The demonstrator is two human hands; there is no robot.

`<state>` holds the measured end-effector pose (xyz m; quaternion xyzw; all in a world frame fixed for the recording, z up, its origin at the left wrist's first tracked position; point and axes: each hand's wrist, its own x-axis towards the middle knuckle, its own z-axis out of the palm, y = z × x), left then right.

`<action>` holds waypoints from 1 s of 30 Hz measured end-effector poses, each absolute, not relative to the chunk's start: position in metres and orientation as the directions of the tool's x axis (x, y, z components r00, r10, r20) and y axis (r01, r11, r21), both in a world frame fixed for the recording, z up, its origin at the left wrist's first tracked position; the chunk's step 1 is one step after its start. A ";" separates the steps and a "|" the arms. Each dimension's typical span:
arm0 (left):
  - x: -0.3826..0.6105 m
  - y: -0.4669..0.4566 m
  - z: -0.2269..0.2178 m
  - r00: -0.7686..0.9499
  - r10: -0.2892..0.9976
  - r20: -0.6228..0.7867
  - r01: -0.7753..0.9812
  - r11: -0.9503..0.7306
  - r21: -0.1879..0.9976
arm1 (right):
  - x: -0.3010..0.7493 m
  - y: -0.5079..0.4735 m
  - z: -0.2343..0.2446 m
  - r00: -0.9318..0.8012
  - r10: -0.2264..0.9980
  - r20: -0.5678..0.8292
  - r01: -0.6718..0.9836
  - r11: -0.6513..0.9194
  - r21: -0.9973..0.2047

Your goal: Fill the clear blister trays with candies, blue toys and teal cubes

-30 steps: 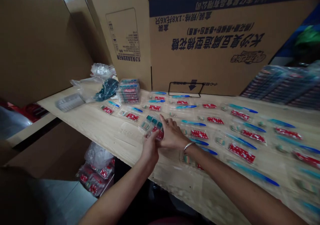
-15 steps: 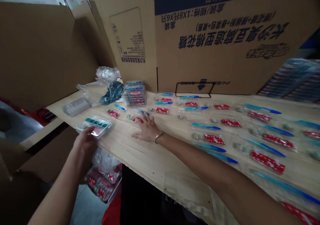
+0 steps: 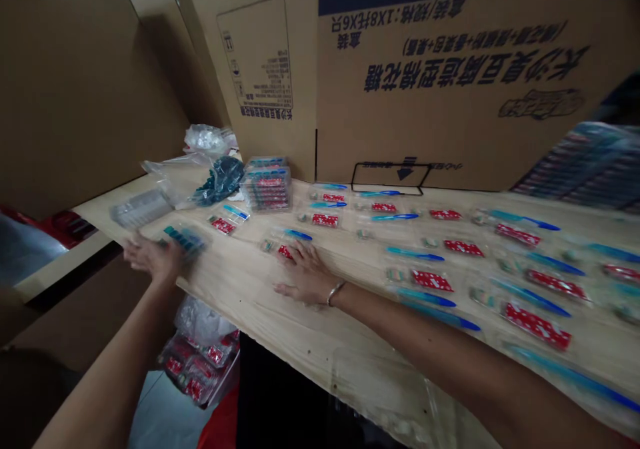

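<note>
On the left, my left hand (image 3: 155,257) is at the near edge of a clear plastic tray holding dark teal pieces (image 3: 184,239). Its fingers look spread, though motion blurs both hand and tray. My right hand (image 3: 306,277) lies open, fingers stretched, over the near right side of a clear tray with a blue stick (image 3: 299,234) and a red spotted packet (image 3: 285,252). A bracelet is on that wrist. Between the hands, further back, sits another tray with a red packet (image 3: 223,225). Part of the tray under my right fingers is hidden.
Several similar trays with red packets (image 3: 431,280) and blue sticks cover the right side of the table. Filled trays are stacked (image 3: 269,186) at the back. Behind stands a printed cardboard carton (image 3: 440,129). Nested clear trays (image 3: 140,208) and a bag of teal pieces (image 3: 220,179) lie left.
My left hand has let go of the tray it gripped, and its fingers have spread to the left. The tray rests further left. My right hand has shifted slightly nearer, uncovering more of its tray.
</note>
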<state>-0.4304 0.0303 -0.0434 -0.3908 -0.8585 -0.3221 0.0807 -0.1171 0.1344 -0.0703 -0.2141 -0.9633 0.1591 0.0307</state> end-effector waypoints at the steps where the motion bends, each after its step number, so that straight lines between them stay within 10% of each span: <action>1: -0.421 0.039 -0.042 -0.637 0.617 0.461 0.771 0.509 0.384 | -0.112 0.134 -0.070 -0.908 0.419 -0.008 0.400 0.860 -0.316; 7: -0.352 0.097 -0.049 -0.372 0.913 0.166 0.928 0.370 0.044 | -0.080 0.137 -0.069 -0.906 0.422 -0.024 0.408 0.860 -0.307; 24: -0.205 0.044 -0.086 -0.140 0.914 0.380 0.978 0.067 0.198 | -0.006 0.152 -0.075 -0.907 0.416 0.074 0.380 0.879 -0.288; 30: -0.176 -0.010 -0.063 -0.062 0.855 0.514 0.950 -0.108 0.294 | 0.043 0.128 -0.025 -0.810 0.431 0.399 0.213 0.849 -0.484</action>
